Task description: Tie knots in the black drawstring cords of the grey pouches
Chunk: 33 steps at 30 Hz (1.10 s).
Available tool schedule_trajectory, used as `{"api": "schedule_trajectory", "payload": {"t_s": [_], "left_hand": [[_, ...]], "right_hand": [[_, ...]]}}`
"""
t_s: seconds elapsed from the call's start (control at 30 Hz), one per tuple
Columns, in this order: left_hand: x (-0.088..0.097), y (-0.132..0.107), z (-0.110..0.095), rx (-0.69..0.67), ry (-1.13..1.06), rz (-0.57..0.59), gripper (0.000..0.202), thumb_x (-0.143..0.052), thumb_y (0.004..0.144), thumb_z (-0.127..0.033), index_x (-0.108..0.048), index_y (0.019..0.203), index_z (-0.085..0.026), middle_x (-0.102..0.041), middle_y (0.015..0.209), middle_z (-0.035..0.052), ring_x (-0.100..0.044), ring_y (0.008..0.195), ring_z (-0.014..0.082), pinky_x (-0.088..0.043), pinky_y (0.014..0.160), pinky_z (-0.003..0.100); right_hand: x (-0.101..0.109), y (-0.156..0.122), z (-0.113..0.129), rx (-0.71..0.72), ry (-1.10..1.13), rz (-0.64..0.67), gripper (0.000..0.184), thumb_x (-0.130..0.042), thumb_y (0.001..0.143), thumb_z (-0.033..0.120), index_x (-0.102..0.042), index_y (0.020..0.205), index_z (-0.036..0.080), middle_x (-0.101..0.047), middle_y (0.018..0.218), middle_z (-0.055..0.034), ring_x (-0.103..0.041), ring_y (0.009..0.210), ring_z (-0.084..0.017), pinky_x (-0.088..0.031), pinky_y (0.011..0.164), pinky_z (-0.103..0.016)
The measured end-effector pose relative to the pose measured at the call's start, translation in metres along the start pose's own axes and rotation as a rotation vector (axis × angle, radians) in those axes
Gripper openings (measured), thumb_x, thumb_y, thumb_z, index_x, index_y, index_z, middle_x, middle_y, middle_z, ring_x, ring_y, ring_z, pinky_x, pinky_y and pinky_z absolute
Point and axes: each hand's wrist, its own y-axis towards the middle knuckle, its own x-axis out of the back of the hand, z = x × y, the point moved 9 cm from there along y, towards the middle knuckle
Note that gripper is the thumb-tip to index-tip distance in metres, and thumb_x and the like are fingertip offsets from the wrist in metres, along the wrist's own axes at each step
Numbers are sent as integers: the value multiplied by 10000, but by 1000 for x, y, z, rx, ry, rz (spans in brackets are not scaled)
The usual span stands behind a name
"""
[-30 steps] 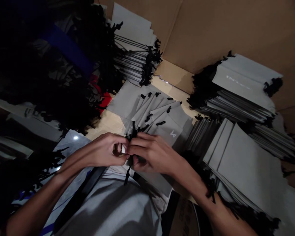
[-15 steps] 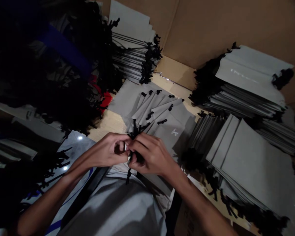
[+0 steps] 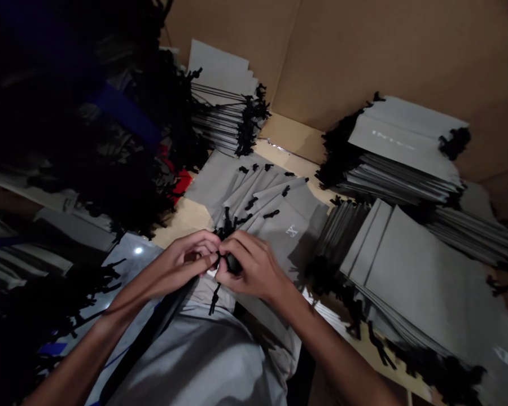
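Note:
My left hand (image 3: 182, 265) and my right hand (image 3: 254, 268) meet low in the middle of the head view, fingers pinched together. Between them they grip the black drawstring cord (image 3: 214, 296) of a grey pouch (image 3: 220, 290) lying in my lap; a cord end hangs below the fingers. Just beyond my hands several grey pouches (image 3: 271, 203) with black cord tips are fanned out on the wooden table (image 3: 186, 217).
Stacks of grey pouches stand at the back centre (image 3: 222, 101), at the right rear (image 3: 402, 149) and along the right side (image 3: 423, 270). A dark heap of black cords (image 3: 88, 141) fills the left. Cardboard walls (image 3: 364, 51) close the back. A red item (image 3: 182, 180) shows under the heap.
Both hands stay pinched on the cord, working it between the fingertips. The view has shifted slightly, so the stacks sit a little lower in the picture.

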Motion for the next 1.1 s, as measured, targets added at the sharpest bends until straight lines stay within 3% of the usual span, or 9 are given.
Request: {"api": "schedule_trajectory", "payload": {"t_s": [0.13, 0.33, 0.53, 0.67, 0.87, 0.97, 1.1], "left_hand": [[0, -11, 12, 56, -39, -33, 309, -800, 886, -377, -700, 1117, -199, -768, 932, 18, -720, 837, 168, -573, 795, 279], [0, -9, 23, 91, -77, -76, 336, -857, 837, -372, -720, 1081, -186, -823, 947, 39, -774, 889, 189, -611, 821, 289], [5, -8, 18, -50, 139, -228, 187, -837, 880, -347, -727, 959, -217, -765, 817, -27, -742, 767, 153, -604, 727, 241], [2, -20, 3, -182, 380, -248, 45, -694, 1002, -243, -737, 1009, -254, -777, 892, -25, -748, 821, 154, -586, 768, 243], [4, -34, -9, -330, 481, -254, 215, -645, 1034, -135, -709, 1169, -289, -800, 1072, -6, -769, 958, 162, -576, 916, 250], [6, -33, -12, -344, 493, -274, 208, -661, 1014, -115, -704, 1129, -283, -788, 1009, -18, -749, 880, 145, -574, 854, 230], [10, -31, -16, -332, 497, -323, 159, -687, 969, -128, -706, 1051, -263, -771, 887, -37, -725, 764, 133, -574, 747, 220]], "right_hand": [[2, 1, -4, -9, 70, 0, 94, -587, 944, 181, -610, 1027, 216, -667, 942, -53, -636, 848, -194, -532, 759, -300], [2, 0, -11, -64, 193, 72, 156, -612, 943, 163, -638, 1084, 222, -676, 995, -50, -649, 908, -197, -546, 819, -305], [4, 3, -16, -181, 307, 177, 429, -569, 891, 65, -635, 1278, 239, -696, 1204, -85, -692, 1092, -223, -587, 940, -340], [-4, 10, -14, -179, 316, 327, 546, -587, 901, 62, -584, 1406, 269, -731, 1327, -60, -712, 1204, -218, -573, 1032, -344], [-19, 14, -20, -137, 172, 481, 396, -606, 949, 160, -662, 1336, 223, -757, 1163, -58, -744, 992, -208, -585, 822, -311], [-22, 13, -21, -98, 110, 494, 268, -631, 1001, 193, -712, 1256, 206, -746, 1171, -59, -743, 957, -199, -560, 750, -298], [-20, 10, -22, -62, 87, 411, 141, -653, 1071, 271, -742, 1155, 202, -744, 1190, -60, -745, 922, -179, -558, 738, -291]]}}
